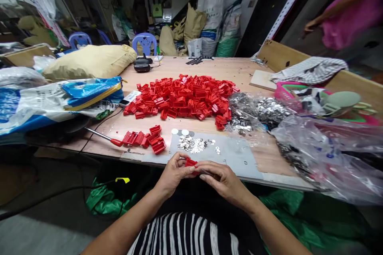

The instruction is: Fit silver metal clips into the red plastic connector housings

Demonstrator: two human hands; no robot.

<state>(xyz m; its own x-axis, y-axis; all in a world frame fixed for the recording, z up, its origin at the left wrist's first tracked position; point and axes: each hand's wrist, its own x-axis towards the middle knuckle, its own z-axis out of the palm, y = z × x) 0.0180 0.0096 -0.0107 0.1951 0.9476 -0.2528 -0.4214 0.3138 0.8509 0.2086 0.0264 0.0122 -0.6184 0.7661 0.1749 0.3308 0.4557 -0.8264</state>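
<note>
My left hand [178,170] pinches a small red plastic part [190,162] just off the table's front edge. Meeting it from the other side, my right hand [223,179] is closed with its fingers at the same part. A dark thin item [206,172] shows under my right fingers, too small to name. Right behind the hands lies a grey mat [233,158] with a scatter of small silvery metal pieces [191,143]. Several similar red parts [146,138] sit to the left of the mat, and a big heap of red parts [185,95] fills the middle of the table.
Clear bags of metal pieces [260,109] and a pink basket [284,91] stand on the right. Printed sacks [54,99] and a stuffed beige sack [92,60] occupy the left. A red-tipped rod [103,135] points toward the red parts. A person in pink [347,16] is at far right.
</note>
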